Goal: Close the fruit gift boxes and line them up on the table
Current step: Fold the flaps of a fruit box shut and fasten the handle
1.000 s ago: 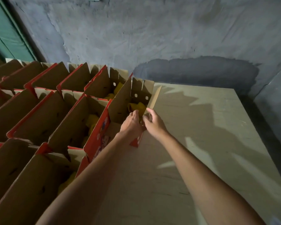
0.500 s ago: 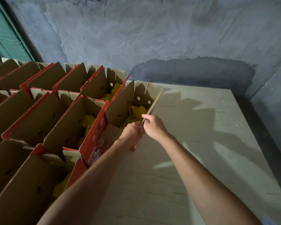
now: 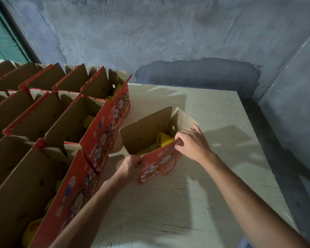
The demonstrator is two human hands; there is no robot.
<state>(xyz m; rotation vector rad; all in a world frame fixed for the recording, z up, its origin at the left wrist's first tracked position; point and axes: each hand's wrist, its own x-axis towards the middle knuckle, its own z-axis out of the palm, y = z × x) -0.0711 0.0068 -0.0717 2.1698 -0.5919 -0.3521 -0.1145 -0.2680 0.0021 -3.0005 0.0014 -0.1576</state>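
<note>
The red-printed brown cardboard fruit gift box is sitting by itself on the pale wooden table, a little way to the right of the big group of open boxes. Its flaps are standing up and it is not closed yet. Yellow foam-netted fruit is showing inside.

The left hand is gripping the near left corner of the box, with fingers curling over the top edge of the red near wall. The right hand is pinching the same red wall at its right end, thumb on one side and fingers on the other.

To do this step well, both hands should be holding the box steady on the table while folding. I think the short end flaps should be going down first, then the long ones over them. The fruit is sitting near the top, so the flaps should be pressing down gently and not squashing it. The red cord handle is hanging on the front, and it should be staying outside the flaps.

There is bare table to the right for lining it up.
</note>
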